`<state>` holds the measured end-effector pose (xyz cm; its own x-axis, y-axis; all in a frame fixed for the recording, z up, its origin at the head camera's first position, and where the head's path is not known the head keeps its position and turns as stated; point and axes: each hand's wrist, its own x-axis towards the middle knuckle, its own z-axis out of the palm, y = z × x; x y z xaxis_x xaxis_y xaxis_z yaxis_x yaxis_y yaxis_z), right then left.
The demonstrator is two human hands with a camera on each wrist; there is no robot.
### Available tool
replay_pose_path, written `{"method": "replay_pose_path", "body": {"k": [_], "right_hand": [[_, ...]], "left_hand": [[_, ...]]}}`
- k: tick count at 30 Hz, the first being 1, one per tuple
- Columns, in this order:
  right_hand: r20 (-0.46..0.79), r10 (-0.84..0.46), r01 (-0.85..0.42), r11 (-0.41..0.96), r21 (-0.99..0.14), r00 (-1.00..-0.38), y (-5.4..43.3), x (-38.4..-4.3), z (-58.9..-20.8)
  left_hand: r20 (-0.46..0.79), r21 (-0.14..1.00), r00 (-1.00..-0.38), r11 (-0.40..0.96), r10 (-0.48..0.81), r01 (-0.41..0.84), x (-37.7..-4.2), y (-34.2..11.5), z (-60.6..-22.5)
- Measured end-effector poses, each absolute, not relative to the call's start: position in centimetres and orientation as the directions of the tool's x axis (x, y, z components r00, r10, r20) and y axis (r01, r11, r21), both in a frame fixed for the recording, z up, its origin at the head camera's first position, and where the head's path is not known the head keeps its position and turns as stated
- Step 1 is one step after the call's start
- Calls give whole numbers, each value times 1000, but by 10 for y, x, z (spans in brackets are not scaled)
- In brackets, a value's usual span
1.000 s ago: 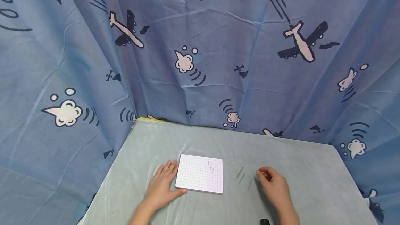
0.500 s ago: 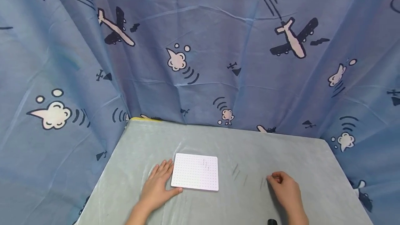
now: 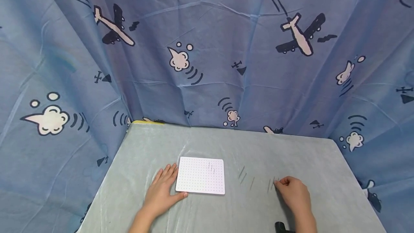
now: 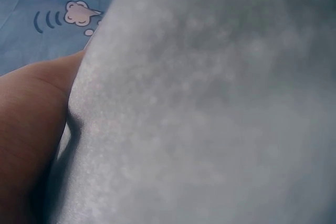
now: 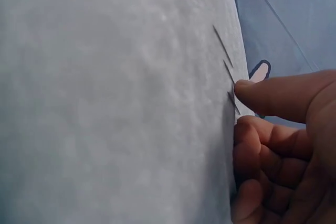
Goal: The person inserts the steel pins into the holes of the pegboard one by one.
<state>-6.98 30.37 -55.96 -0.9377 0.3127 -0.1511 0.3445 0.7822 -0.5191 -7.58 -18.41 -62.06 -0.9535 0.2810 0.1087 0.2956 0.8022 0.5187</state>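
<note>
A white board [image 3: 199, 181] with a grid of small holes lies on the table. Several thin, dark needle-like pins [image 3: 211, 167] stand in its upper right part. Flat beside the board's left edge, my left hand [image 3: 162, 191] has spread fingers, and its thumb touches the front left corner. In the left wrist view only part of that hand [image 4: 34, 114] shows. My right hand [image 3: 295, 193] is at loose pins [image 3: 269, 185] on the right. In the right wrist view, thumb and index finger stand apart close to the pins [image 5: 223, 45]; the other fingers are curled.
More loose pins [image 3: 242, 173] lie between the board and the right hand. A black object [image 3: 280, 227] sits at the front edge near the right forearm. The grey-green table [image 3: 155, 143] meets a blue patterned curtain [image 3: 207, 46] at the back and sides.
My right hand has shifted right from beside the nearer pins to the farther right ones, uncovering them. The left hand stays by the board. The head view has turned slightly right.
</note>
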Motion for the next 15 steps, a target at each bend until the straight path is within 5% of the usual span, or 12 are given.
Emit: {"method": "replay_pose_path", "body": {"k": [15], "right_hand": [[-230, 293, 369, 812, -452, -928, 299, -73, -554]], "left_hand": [[126, 531, -952, 791, 279, 302, -75, -184, -618]]}}
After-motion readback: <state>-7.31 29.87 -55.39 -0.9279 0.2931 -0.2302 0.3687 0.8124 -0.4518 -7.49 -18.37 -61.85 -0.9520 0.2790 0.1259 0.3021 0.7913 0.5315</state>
